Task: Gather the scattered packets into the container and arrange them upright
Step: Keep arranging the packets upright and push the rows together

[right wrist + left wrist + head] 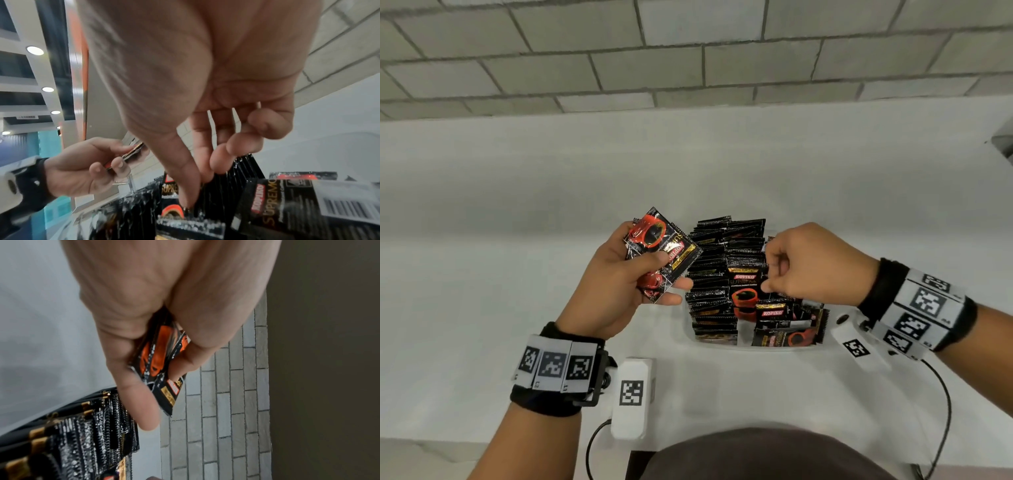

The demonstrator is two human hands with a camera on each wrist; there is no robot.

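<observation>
The clear plastic container (pixel 722 344) is mostly hidden by the upright black-and-red coffee packets (pixel 714 274) filling it. The right hand (pixel 811 263) covers several packet tops, its fingertips hidden among them. How many packets the left hand (pixel 616 277) holds is unclear.

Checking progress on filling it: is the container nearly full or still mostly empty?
Nearly full: upright packets crowd the container, with a few lying loose near its front.

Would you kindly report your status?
Left hand grips spare packets. Right hand pinches packets standing in container. Nothing obstructing.
</observation>
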